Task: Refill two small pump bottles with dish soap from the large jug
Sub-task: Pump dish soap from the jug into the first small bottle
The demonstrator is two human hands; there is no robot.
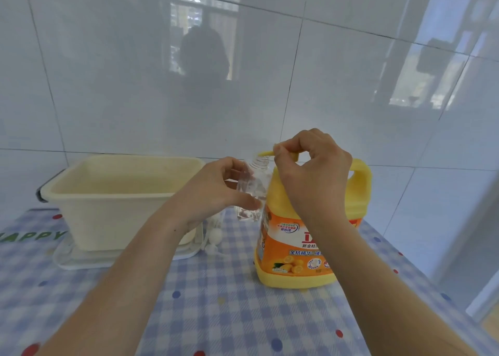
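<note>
A: Where's the jug?
B: Yellow-orange jug (297,247) stands upright on the checked tablecloth (216,301), handle on its rt side, label facing the camera.
A: Rt hand?
B: Right hand (310,177) is on top of the jug. Fingers are curled, thumb & forefinger closed round the yellow pump spout (266,153). The spout pokes out to the jug's left.
A: And the left?
B: Left hand (213,193) is just left of the jug, fingers & thumb wrapped round a small clear bottle (258,178). Cap's off, threaded neck is bare, and the mouth sits just under the spout tip. The bottle is right beside the jug's left shoulder. Can't tell if its base touches the cloth.
A: Anything else nearby?
B: Cream tub (121,220) on a white tray (81,262), further left of the jug. White pump parts (214,236) lie btwn tray & jug, partly hidden by the left wrist. White tiled wall (108,85) is behind the jug.
</note>
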